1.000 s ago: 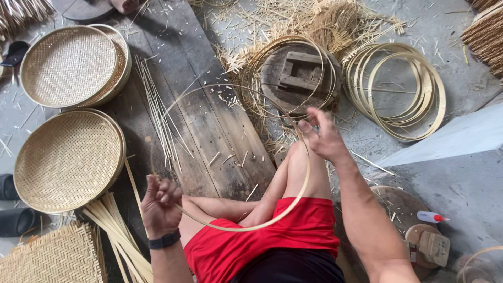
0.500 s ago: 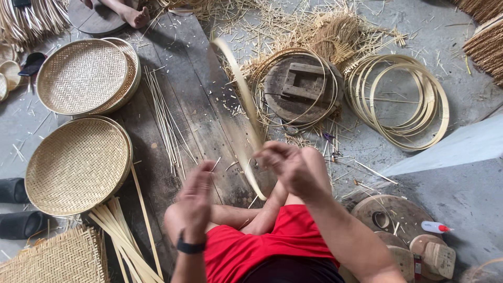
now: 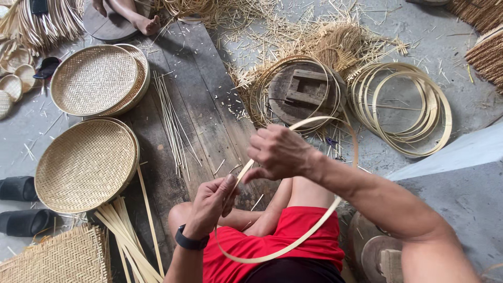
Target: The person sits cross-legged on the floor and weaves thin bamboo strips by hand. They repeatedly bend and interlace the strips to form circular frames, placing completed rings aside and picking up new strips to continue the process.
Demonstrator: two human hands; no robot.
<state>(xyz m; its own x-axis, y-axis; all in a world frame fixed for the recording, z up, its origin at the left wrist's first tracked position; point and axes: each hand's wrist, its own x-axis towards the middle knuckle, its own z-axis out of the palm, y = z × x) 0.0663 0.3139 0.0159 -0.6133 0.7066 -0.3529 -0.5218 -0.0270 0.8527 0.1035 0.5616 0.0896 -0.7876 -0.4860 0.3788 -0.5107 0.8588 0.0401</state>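
A thin pale bamboo strip [image 3: 293,244], bent into a hoop, loops over my lap and red shorts [image 3: 272,251]. My left hand [image 3: 212,202], with a dark band at the wrist, pinches the hoop where its ends overlap. My right hand [image 3: 280,153] grips the same strip just above it, fingers closed. The hoop's upper arc [image 3: 335,123] curves behind my right forearm.
Two round woven trays [image 3: 86,165] [image 3: 97,78] lie at left on dark wooden planks [image 3: 204,115]. Loose bamboo splints [image 3: 173,120], a stack of hoops [image 3: 406,107], a round wooden block [image 3: 304,91], straw, slippers [image 3: 21,204] and another person's foot [image 3: 146,23] lie around.
The hoop, first held wide between spread hands, was turned edge-on and now hangs as a smaller loop. Both hands have come together at its overlapping ends.
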